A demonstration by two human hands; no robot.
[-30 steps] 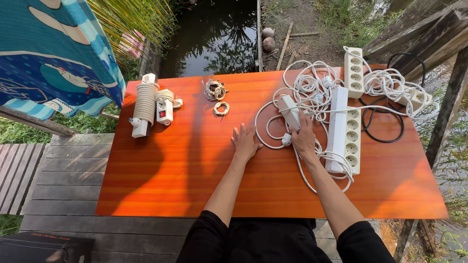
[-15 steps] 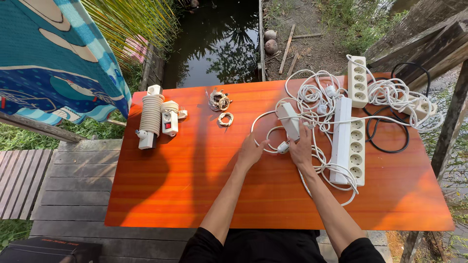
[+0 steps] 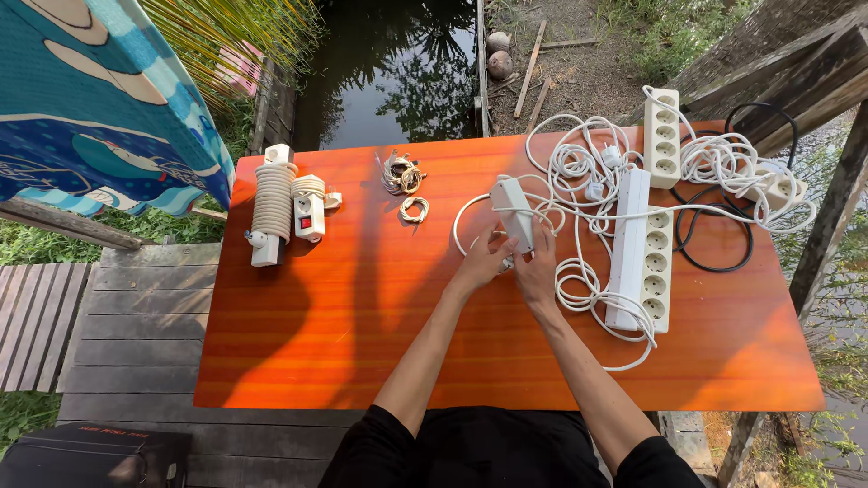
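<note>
Just left of the long power strip (image 3: 644, 248), your left hand (image 3: 482, 259) and right hand (image 3: 537, 267) are both gripping the small white power strip (image 3: 513, 211), which is lying on the counter (image 3: 362, 316).

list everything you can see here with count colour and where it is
small power strip: 1, white, table centre, under both hands
long power strips: 2, white, side by side at right
power strip: 1, white, far right edge
tangled cables: several, white, right half
black cable: 1, looped, right
wound strips: 2, white, cord wrapped round, left
twine bundles: 2, tan, far middle
table: 1, orange
cloth: 1, blue patterned, upper left
left hand: on small strip
right hand: on small strip
</note>
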